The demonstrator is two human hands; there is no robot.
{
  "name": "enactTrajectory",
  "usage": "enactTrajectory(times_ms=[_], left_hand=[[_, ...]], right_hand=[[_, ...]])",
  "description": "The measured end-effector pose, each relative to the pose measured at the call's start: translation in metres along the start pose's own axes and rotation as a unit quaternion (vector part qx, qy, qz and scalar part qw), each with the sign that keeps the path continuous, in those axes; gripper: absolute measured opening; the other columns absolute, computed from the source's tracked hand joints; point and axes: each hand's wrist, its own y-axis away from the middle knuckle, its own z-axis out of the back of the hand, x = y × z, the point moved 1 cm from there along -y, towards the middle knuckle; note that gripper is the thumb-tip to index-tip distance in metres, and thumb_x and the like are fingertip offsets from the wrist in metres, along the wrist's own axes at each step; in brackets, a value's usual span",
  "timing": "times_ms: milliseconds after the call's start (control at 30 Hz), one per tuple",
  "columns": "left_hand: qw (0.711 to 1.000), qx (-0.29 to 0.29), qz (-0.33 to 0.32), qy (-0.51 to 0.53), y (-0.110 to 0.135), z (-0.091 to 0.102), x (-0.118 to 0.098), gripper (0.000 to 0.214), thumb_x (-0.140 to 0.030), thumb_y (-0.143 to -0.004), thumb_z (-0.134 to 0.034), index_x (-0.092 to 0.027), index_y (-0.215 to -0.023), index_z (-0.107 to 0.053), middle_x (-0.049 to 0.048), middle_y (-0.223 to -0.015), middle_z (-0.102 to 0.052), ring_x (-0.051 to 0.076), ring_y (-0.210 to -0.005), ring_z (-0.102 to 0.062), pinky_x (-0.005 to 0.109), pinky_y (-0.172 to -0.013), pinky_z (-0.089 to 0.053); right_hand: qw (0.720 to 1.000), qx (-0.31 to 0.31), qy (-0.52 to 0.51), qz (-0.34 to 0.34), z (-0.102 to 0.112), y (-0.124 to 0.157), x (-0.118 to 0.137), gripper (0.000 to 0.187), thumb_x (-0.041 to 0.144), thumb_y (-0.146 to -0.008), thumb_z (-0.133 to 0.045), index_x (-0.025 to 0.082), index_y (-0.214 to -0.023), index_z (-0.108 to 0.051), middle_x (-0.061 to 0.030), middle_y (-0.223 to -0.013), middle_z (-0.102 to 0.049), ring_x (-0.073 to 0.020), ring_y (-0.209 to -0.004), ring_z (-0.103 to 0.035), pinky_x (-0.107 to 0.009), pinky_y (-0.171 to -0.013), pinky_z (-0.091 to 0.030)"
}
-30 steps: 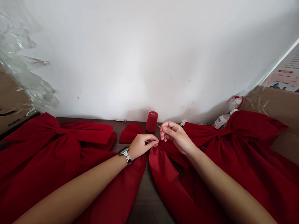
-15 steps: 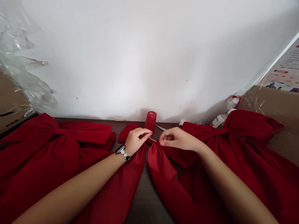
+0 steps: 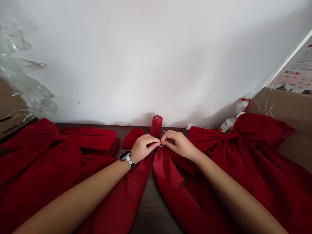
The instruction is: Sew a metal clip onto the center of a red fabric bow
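My left hand point(image 3: 144, 145), with a dark watch and a bracelet at its wrist, is closed in a pinch at the gathered middle of a red fabric bow point(image 3: 168, 165). A small silvery metal clip point(image 3: 160, 146) pokes out under its fingertips. Against those fingertips, my right hand point(image 3: 179, 144) pinches a thin red strand that looks like thread; its far end is hidden. Just behind both hands stands a spool of red thread point(image 3: 156, 126) with needles stuck in its top. Scissors point(image 3: 163, 131) lie partly covered beside the spool.
Finished red bows lie on the left point(image 3: 65, 136) and right point(image 3: 234, 136) of the dark table point(image 3: 149, 208). Another metal clip point(image 3: 124, 125) rests along the white wall point(image 3: 136, 65). Cardboard boxes point(image 3: 297, 120) and clear plastic point(image 3: 26, 78) flank the table.
My right hand has moved left, bringing its fingertips up to those of my left hand at the bow's middle. My left hand stays nearly in place.
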Motion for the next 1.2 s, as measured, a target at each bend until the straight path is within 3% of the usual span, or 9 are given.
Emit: enactTrajectory(times_ms=[233, 433, 600, 800, 900, 1000, 1067, 1133, 1200], left_hand=[[1.000, 0.019, 0.004, -0.015, 0.000, 0.000, -0.001, 0.019, -0.028, -0.092, -0.054, -0.021, -0.084, -0.070, 0.0008, -0.073, -0.072, 0.016, -0.069, -0.062, 0.027, -0.073, -0.044], [0.998, 0.055, 0.033, 0.018, -0.001, -0.001, 0.000, 0.020, -0.030, -0.092, -0.053, -0.021, -0.084, -0.069, 0.0007, -0.075, -0.072, 0.015, -0.069, -0.063, 0.024, -0.071, -0.046], [0.997, 0.054, 0.053, 0.035, -0.001, -0.001, 0.002, 0.017, -0.028, -0.090, -0.055, -0.020, -0.085, -0.069, 0.0005, -0.076, -0.072, 0.015, -0.070, -0.065, 0.023, -0.071, -0.047], [0.994, 0.056, 0.071, 0.058, 0.000, -0.001, 0.005, 0.015, -0.026, -0.090, -0.055, -0.018, -0.086, -0.068, 0.0019, -0.079, -0.073, 0.014, -0.070, -0.066, 0.023, -0.071, -0.048], [0.993, 0.054, 0.078, 0.063, 0.000, -0.001, 0.004, 0.015, -0.026, -0.089, -0.055, -0.018, -0.085, -0.067, 0.0015, -0.077, -0.072, 0.014, -0.068, -0.065, 0.023, -0.069, -0.048], [0.993, 0.051, 0.092, 0.060, -0.001, -0.001, 0.003, 0.016, -0.028, -0.090, -0.054, -0.018, -0.085, -0.067, 0.0008, -0.073, -0.071, 0.014, -0.068, -0.065, 0.023, -0.068, -0.048], [0.992, 0.049, 0.099, 0.057, -0.002, -0.001, 0.003, 0.017, -0.029, -0.090, -0.054, -0.018, -0.085, -0.067, 0.0008, -0.072, -0.071, 0.015, -0.068, -0.065, 0.023, -0.067, -0.047], [0.992, 0.047, 0.102, 0.054, -0.002, -0.001, 0.003, 0.018, -0.030, -0.090, -0.054, -0.018, -0.084, -0.066, 0.0009, -0.072, -0.071, 0.015, -0.068, -0.065, 0.023, -0.067, -0.048], [0.992, 0.047, 0.103, 0.051, -0.002, -0.001, 0.003, 0.018, -0.030, -0.089, -0.055, -0.018, -0.084, -0.066, 0.0008, -0.071, -0.071, 0.015, -0.068, -0.066, 0.024, -0.068, -0.048]], right_hand=[[0.999, 0.025, 0.033, 0.032, -0.002, 0.001, -0.001, 0.009, 0.015, -0.091, -0.047, 0.019, -0.090, -0.056, -0.0055, -0.100, -0.056, -0.0143, -0.087, -0.054, -0.025, -0.078, -0.041], [0.995, 0.024, -0.074, 0.059, -0.011, -0.004, -0.015, 0.026, 0.038, -0.098, -0.042, 0.018, -0.082, -0.048, -0.0038, -0.084, -0.052, -0.0152, -0.082, -0.047, -0.026, -0.077, -0.038], [0.994, 0.016, -0.103, 0.042, -0.013, -0.004, -0.018, 0.036, 0.050, -0.098, -0.035, 0.019, -0.081, -0.044, -0.0035, -0.084, -0.048, -0.0156, -0.082, -0.044, -0.027, -0.077, -0.036], [0.985, -0.026, -0.170, 0.000, 0.012, -0.002, -0.011, 0.036, 0.053, -0.096, -0.040, 0.019, -0.084, -0.043, -0.0032, -0.085, -0.048, -0.0138, -0.077, -0.044, -0.025, -0.073, -0.037], [0.978, -0.101, -0.180, -0.017, 0.038, 0.000, -0.015, 0.032, 0.050, -0.094, -0.046, 0.019, -0.087, -0.044, -0.0020, -0.080, -0.049, -0.0128, -0.072, -0.045, -0.024, -0.068, -0.038], [0.970, -0.214, -0.099, -0.059, 0.065, 0.005, -0.026, 0.028, 0.046, -0.094, -0.044, 0.020, -0.085, -0.043, 0.0005, -0.071, -0.046, -0.0124, -0.065, -0.044, -0.023, -0.063, -0.036], [0.956, -0.261, 0.038, -0.126, 0.075, 0.009, -0.036, 0.030, 0.042, -0.096, -0.040, 0.019, -0.076, -0.043, 0.0007, -0.063, -0.044, -0.0128, -0.059, -0.042, -0.024, -0.060, -0.033], [0.929, -0.244, 0.189, -0.205, 0.078, 0.012, -0.045, 0.033, 0.037, -0.094, -0.042, 0.018, -0.069, -0.047, -0.0011, -0.058, -0.045, -0.0140, -0.057, -0.041, -0.025, -0.059, -0.031], [0.904, -0.195, 0.290, -0.248, 0.074, 0.013, -0.052, 0.021, 0.026, -0.090, -0.048, 0.016, -0.076, -0.059, -0.0058, -0.067, -0.056, -0.0169, -0.062, -0.048, -0.027, -0.061, -0.033]])
